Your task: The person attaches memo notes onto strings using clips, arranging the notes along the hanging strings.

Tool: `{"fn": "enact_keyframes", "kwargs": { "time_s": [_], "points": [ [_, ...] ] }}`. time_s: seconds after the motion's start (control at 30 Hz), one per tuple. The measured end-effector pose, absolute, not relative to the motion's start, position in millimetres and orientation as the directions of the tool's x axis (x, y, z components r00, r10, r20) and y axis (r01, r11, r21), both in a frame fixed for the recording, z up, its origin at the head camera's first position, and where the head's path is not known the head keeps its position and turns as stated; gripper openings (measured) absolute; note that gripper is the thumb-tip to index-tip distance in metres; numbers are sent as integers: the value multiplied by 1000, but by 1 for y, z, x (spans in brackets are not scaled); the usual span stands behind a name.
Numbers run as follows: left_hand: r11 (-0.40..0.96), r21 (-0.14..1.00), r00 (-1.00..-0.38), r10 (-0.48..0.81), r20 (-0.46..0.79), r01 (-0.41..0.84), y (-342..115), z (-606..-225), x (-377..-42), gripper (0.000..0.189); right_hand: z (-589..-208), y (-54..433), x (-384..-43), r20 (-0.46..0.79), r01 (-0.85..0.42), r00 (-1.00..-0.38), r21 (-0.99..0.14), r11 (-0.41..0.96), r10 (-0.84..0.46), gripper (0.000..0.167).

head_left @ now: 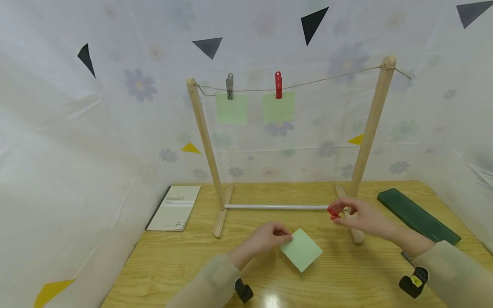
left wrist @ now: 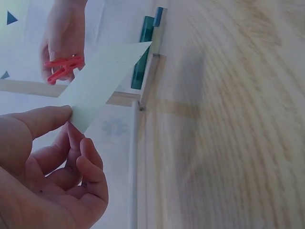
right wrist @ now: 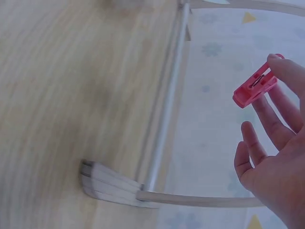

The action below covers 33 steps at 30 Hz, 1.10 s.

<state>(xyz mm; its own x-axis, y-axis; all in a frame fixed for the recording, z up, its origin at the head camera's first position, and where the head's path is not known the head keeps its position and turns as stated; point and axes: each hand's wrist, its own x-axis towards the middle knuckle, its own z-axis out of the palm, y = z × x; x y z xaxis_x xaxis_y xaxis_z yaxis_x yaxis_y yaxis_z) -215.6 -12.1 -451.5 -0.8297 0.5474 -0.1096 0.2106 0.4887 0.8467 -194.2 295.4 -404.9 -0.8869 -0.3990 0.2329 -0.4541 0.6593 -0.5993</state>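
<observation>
My left hand (head_left: 268,238) pinches one corner of a light green paper square (head_left: 301,250) between thumb and index finger, above the table's front part. In the left wrist view the paper (left wrist: 102,76) slants up from the fingertips. Near the right post's foot, my right hand (head_left: 360,217) holds a red clothespin (head_left: 333,214) between thumb and fingers; the right wrist view shows this clothespin (right wrist: 257,83) with its metal spring. Behind both hands a string (head_left: 319,80) spans two wooden posts. On it, a grey clothespin (head_left: 230,87) and a red one each hold a green paper.
A white rod (head_left: 277,207) joins the posts low down, their wooden feet (head_left: 221,218) resting on the table. At the left lies a booklet (head_left: 175,208) marked "Gambit"; at the right, a long dark green box (head_left: 417,215). A patterned curtain (head_left: 127,128) surrounds the table.
</observation>
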Motion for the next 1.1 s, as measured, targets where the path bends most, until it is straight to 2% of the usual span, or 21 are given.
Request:
{"fn": "enact_keyframes", "kwargs": {
  "time_s": [0.27, 0.43, 0.6, 0.87, 1.1],
  "points": [
    [417, 883, -840, 540, -49, 216, 6, -430, -226, 18, -361, 304, -192, 257, -418, -908, -556, 718, -330, 30],
    [361, 909, -845, 535, -18, 210, 16, -418, -231, 17, -341, 310, -195, 308, -452, -892, -556, 698, -332, 29],
    [339, 921, -859, 512, -9, 193, 20, -405, -237, 20, -325, 307, -200, 353, -474, -880, -600, 645, -318, 28],
    [273, 946, -869, 495, 18, 175, 25, -380, -248, 22, -296, 297, -206, 309, -399, -917, -713, 576, -253, 31],
    [242, 935, -862, 494, 112, 260, 34, -359, -258, 23, -267, 296, -210, 302, -342, -938, -728, 594, -170, 32]
  ]
}}
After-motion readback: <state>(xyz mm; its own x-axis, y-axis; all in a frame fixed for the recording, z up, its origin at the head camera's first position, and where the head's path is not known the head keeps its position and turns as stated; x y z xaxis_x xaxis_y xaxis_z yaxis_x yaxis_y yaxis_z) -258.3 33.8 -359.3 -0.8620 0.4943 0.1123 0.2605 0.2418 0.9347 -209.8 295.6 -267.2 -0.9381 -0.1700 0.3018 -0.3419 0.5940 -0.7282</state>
